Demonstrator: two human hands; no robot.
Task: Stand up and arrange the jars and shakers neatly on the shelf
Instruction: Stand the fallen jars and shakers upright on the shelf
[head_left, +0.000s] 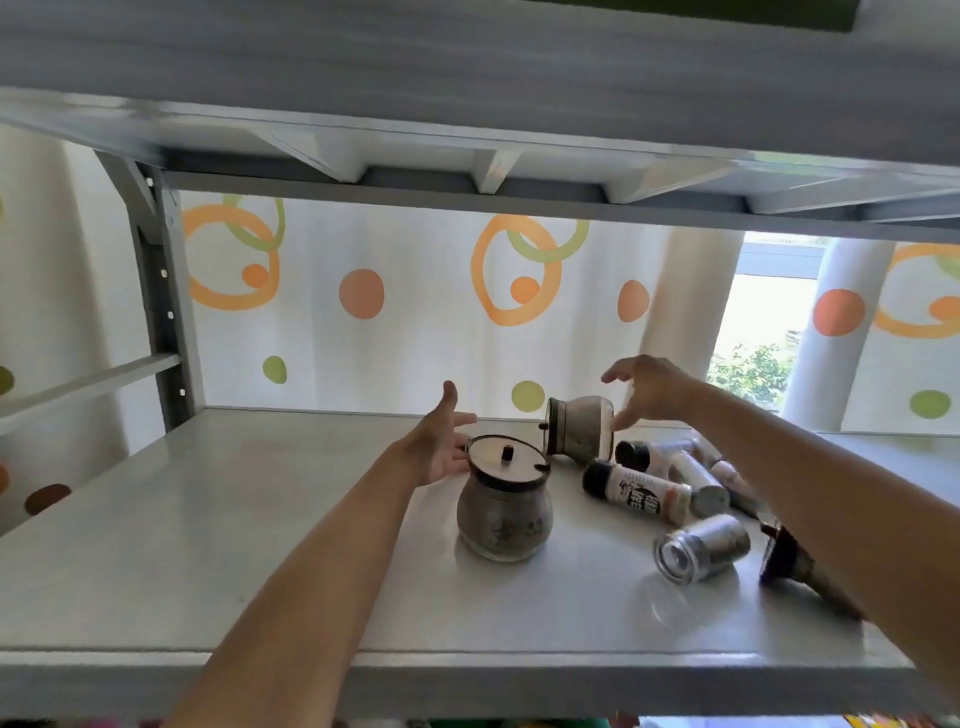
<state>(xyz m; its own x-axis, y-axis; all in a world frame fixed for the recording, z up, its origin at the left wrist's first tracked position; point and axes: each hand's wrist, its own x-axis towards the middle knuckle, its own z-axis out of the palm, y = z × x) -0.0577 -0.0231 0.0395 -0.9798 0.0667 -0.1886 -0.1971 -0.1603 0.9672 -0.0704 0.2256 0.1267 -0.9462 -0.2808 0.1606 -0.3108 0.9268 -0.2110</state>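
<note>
Grey metal shelf (208, 519): left hand (441, 447) spread wide beside upright jar (504, 514); right hand (649, 389) open-fingered, fingertips touching tipped jar (576, 431); shakers (639, 491) lying under right forearm.

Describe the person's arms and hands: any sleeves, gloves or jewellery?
Both arms are bare, with no sleeve in view as far as the frame edge. The left hand and the right hand are ungloved. No ring, watch, bracelet or marking shows on either wrist or hand.
</note>
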